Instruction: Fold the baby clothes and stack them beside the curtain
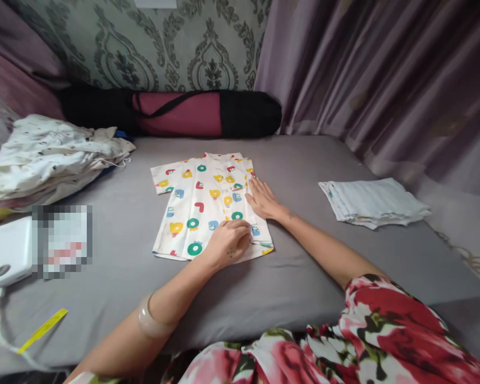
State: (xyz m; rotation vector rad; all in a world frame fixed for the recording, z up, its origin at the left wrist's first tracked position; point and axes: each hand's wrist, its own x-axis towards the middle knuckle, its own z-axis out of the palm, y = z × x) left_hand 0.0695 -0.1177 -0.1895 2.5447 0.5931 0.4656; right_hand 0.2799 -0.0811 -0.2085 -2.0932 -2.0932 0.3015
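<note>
A small white shirt [202, 208] with colourful letter prints lies on the grey sheet, its collar toward the far side. Its left sleeve is spread out, while the right side is folded inward over the front. My left hand [230, 242] is closed at the lower right part of the shirt, its fingertips curled against the cloth; what they pinch is hidden. Flat on the shirt's right edge rests my right hand [263, 200], fingers stretched toward the collar.
Crumpled clothes [52, 157] lie at left, near a white power bank [10, 250] with a cable and a yellow strip [43, 330]. Folded white cloths [374, 202] are at right. A black and maroon roll bag [180, 114] lies along the back wall.
</note>
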